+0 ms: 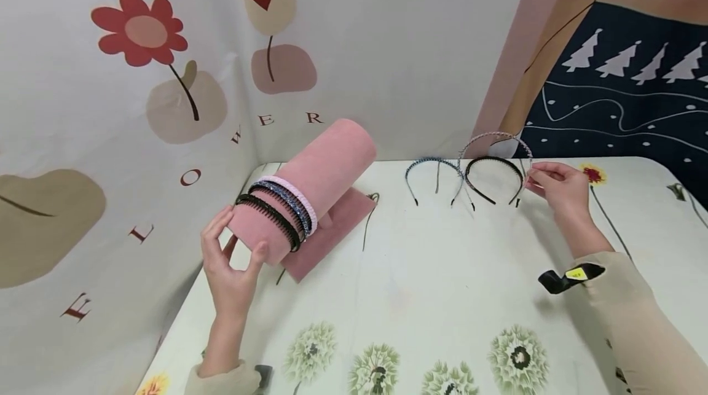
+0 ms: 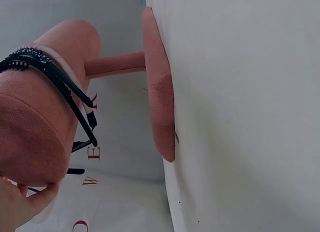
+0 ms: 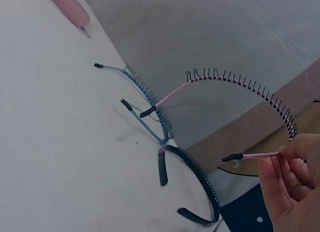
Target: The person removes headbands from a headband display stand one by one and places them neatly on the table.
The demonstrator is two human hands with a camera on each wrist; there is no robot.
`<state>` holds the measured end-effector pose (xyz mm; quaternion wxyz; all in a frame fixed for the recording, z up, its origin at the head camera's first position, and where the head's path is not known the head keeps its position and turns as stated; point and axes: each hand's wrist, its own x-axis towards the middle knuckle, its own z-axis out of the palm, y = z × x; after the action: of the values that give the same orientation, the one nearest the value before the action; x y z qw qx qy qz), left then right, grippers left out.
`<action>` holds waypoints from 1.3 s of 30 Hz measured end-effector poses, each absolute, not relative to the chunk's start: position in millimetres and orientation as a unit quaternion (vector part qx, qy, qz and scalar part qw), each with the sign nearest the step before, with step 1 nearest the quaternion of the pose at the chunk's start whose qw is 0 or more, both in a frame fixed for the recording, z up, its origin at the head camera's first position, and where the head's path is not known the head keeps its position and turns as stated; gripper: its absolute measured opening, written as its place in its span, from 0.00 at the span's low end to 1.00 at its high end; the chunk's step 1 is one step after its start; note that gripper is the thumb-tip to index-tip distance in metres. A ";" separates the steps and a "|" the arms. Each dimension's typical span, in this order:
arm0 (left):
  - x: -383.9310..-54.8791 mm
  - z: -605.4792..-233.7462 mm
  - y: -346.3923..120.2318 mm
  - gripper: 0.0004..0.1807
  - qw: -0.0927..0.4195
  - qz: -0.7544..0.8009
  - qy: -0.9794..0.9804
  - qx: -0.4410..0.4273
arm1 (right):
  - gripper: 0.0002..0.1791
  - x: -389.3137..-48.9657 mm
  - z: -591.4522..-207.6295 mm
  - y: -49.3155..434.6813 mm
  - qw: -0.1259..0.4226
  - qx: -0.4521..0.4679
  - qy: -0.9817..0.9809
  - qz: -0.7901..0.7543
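A pink padded headband stand [image 1: 326, 164] leans at an angle, with a black headband [image 1: 271, 213], a glittery blue one and a lilac one [image 1: 295, 192] around its roll. My left hand [image 1: 231, 275] holds the near end of the roll, thumb on one side and fingers on the other. In the left wrist view, a post joins the roll to the flat base [image 2: 159, 92]. My right hand [image 1: 563, 191] pinches one arm of a thin pink headband [image 3: 227, 79] with wire loops along its arch. That headband is raised, its free tip overlapping a blue headband in the right wrist view.
The blue headband [image 1: 434, 160] and a black headband [image 3: 200, 179] stand near the back edge of the table. A printed cloth hangs behind the table [image 1: 420, 272], with a dark tree-patterned part [image 1: 619, 94] at right. Flowers are printed on the tabletop.
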<state>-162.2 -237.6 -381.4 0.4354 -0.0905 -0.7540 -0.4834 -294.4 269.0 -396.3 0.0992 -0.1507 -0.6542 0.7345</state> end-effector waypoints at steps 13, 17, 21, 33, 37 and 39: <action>-163.3 -382.1 -236.4 0.34 0.436 -0.487 -0.751 -0.092 | 0.10 -284.8 -391.8 299.4 0.095 -0.168 -0.667 0.720; -162.8 -381.4 -236.2 0.34 0.440 -0.486 -0.749 -0.093 | 0.09 -281.8 -391.5 309.0 0.098 -0.170 -0.666 0.720; -163.5 -383.4 -238.4 0.35 0.439 -0.486 -0.750 -0.092 | 0.09 -280.8 -393.5 318.4 0.098 -0.182 -0.668 0.715; -159.9 -379.0 -234.9 0.34 0.435 -0.481 -0.756 -0.089 | 0.08 -280.3 -399.2 333.7 0.089 -0.213 -0.661 0.714; -159.0 -378.0 -233.7 0.34 0.435 -0.480 -0.757 -0.086 | 0.07 -280.5 -399.6 336.9 0.089 -0.217 -0.663 0.711; -158.8 -377.3 -233.3 0.34 0.435 -0.479 -0.757 -0.086 | 0.07 -281.4 -399.8 338.8 0.089 -0.219 -0.665 0.708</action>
<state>-158.8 -233.3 -377.3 0.4350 -0.0863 -0.7573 -0.4795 -281.4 338.8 -399.8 0.0891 -0.2194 -0.6651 0.7082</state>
